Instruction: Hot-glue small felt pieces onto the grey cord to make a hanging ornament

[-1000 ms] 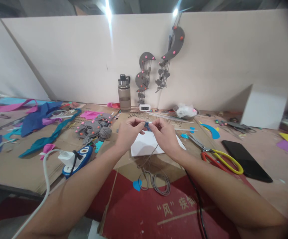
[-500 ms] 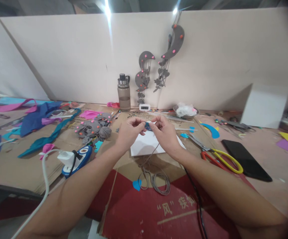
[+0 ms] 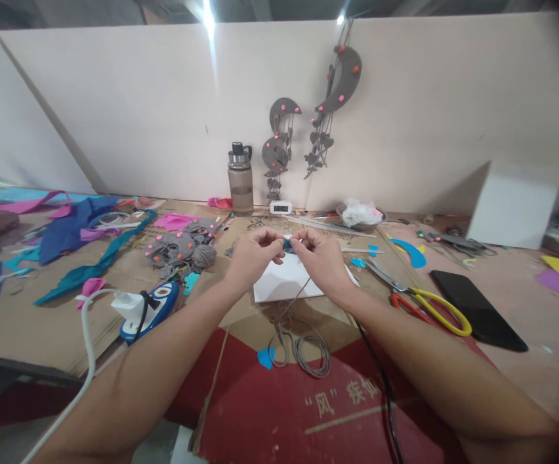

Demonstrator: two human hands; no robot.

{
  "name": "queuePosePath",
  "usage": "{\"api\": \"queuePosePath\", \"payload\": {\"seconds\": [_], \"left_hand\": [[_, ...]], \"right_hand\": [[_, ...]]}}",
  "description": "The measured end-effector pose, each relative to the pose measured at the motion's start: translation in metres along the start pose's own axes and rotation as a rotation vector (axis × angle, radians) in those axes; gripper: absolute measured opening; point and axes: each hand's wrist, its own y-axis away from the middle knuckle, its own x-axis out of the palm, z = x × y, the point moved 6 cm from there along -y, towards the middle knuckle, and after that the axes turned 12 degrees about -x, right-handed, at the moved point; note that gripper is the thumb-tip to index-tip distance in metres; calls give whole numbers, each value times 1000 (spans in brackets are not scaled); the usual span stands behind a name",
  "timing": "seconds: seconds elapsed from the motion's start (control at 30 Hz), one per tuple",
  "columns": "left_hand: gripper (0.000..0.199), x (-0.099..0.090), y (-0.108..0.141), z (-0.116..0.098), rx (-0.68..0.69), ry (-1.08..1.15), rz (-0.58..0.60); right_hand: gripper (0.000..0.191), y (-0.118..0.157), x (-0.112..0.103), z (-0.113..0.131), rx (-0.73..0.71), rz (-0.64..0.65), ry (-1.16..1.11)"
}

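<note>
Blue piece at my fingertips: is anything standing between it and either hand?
Nothing visible: the left hand and right hand both pinch the blue piece. The white paper lies below them, not between; detail inside the grip is hidden.

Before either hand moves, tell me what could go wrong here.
The small blue piece at the fingertips of the left hand and right hand could slip, since so little of it seems gripped.
The grey cord lies in loose loops and runs up toward the right hand, so it might tangle or drag the blue cutout at its loops.
The scissors appear close to the right forearm, which might knock them.
</note>
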Motion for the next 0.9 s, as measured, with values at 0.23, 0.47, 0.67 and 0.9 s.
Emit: {"api": "queuePosePath", "payload": {"seconds": [0.23, 0.47, 0.67, 0.9], "left_hand": [[21, 4, 2, -2, 4, -6, 49], [20, 0, 3, -6, -3, -114, 18], [18, -8, -2, -2, 15, -55, -70], [16, -9, -6, 4, -1, 89, -68]], "right_hand": [[13, 0, 0, 2, -38, 16, 10], [15, 1, 2, 5, -102, 80, 77], [24, 3, 6, 1, -97, 97, -14], [14, 8, 10, 3, -94, 62, -108]]}}
